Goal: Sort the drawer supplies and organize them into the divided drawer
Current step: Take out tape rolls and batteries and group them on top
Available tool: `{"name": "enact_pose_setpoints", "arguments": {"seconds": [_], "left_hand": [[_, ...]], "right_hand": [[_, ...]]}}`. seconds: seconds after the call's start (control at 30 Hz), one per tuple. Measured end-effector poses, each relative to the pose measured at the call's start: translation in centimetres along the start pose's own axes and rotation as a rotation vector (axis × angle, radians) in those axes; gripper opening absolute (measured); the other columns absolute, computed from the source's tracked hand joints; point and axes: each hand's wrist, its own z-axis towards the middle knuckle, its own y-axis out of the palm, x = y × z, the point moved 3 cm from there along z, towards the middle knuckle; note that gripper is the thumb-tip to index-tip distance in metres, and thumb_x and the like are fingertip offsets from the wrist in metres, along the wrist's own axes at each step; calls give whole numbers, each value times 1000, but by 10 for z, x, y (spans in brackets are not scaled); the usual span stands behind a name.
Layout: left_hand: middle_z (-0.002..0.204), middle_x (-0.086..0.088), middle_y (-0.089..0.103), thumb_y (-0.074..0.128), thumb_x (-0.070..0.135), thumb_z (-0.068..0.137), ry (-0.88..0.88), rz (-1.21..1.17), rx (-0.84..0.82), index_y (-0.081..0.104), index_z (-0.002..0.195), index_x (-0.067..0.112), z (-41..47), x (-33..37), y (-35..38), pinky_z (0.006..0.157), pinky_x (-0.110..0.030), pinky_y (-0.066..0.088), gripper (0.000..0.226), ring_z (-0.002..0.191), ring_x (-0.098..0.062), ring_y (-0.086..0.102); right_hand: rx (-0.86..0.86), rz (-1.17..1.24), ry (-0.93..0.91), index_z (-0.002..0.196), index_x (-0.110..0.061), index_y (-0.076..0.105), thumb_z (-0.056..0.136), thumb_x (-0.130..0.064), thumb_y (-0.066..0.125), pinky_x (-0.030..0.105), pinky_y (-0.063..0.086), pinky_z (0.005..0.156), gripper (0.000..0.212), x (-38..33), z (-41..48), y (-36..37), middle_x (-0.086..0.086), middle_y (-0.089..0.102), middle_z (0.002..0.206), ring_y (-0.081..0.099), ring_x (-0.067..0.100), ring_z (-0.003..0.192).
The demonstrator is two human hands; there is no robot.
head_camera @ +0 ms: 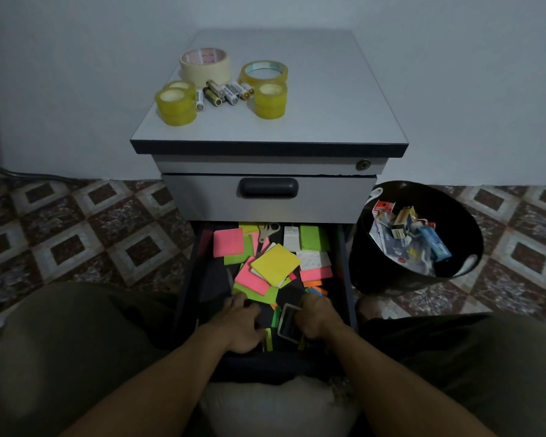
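The open drawer [213,279] sits at six o'clock from the cabinet top [328,105], and loose sticky-note pads are heaped across its dark floor: a yellow pad [276,264] in the middle, a pink pad [228,242] at ten o'clock from it and a green pad [311,237] at one o'clock. Scissors [267,231] lie at twelve o'clock, against the back. The left hand [243,323] and right hand [319,316] are both down in the near end, fingers curled under. I cannot tell whether either hand holds anything. A flat dark case [289,324] lies between them, just beside the right hand. The pads should be light and slightly floppy, and their sheets may fan apart, so pinching each by its glued edge or squaring it between the palms looks safest. The scissors are stiff and better lifted by the handles. Print on the white box [291,238], the masking tape [204,66] and the batteries [224,94] is too blurred to read.
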Motion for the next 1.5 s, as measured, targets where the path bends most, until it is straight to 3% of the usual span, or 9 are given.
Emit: {"name": "enact_pose_setpoints", "arguments": {"seconds": [0.07,0.13,0.23,0.37,0.5,0.77,1.07,1.3,1.5], "left_hand": [[164,-3,-21,46,56,98,-74,-6,-55,9,159,24,-1,-2,9,123,-50,13,78,151,-39,-10],[163,-2,-26,47,54,98,-100,-41,-28,-2,159,28,1,-2,10,122,-52,12,82,150,-40,-14],[162,-1,-29,49,53,97,-132,-43,21,-6,158,29,3,-5,6,121,-57,14,86,149,-41,-18],[154,0,-44,48,70,90,-209,-105,-154,-23,153,36,7,-15,13,117,-66,4,101,142,-49,-30],[152,-1,-46,52,73,86,-260,-73,-228,-27,151,38,11,-13,18,115,-69,3,108,142,-51,-30],[153,-6,-45,50,65,92,-247,-151,-170,-25,154,31,13,-9,17,115,-71,6,103,139,-54,-31],[160,-12,-32,51,61,92,-231,-201,-84,-17,157,29,13,-4,11,118,-64,9,99,144,-54,-20],[159,-13,20,51,42,95,-93,-164,218,32,146,11,4,18,-35,115,-47,31,63,145,-34,20],[130,-5,53,57,26,95,225,-199,857,57,126,11,-40,53,-120,99,-37,43,35,124,-25,45]], "right_hand": [[2,-15,-11,97,0,63,98,-16,51,30,47,74,21,-1,-1,-2,17,65,106,63,30,105],[4,-16,-22,106,4,64,99,-16,49,30,49,79,26,-3,-2,-3,20,66,114,63,32,109],[3,-59,-44,90,-5,54,98,-17,50,29,45,72,15,-5,-2,-3,20,67,114,63,32,106],[44,-68,-25,81,-5,58,96,-21,52,31,48,73,22,-6,-1,-8,15,69,100,66,32,101],[57,-5,-21,99,-1,70,95,-20,53,33,52,77,26,-8,-2,-12,17,71,103,67,31,98],[79,83,3,98,-5,70,94,-20,53,25,41,65,23,-7,-6,-15,14,71,102,67,29,96],[104,167,22,103,-3,68,93,-18,53,31,51,77,23,-8,-17,-24,16,70,108,66,31,104],[210,279,-13,86,-9,64,93,-19,55,25,40,61,15,-17,-20,-52,15,71,97,65,28,83],[373,462,-45,80,-13,67,85,-21,58,39,59,70,13,-25,-33,-113,8,72,78,70,26,74]]}}
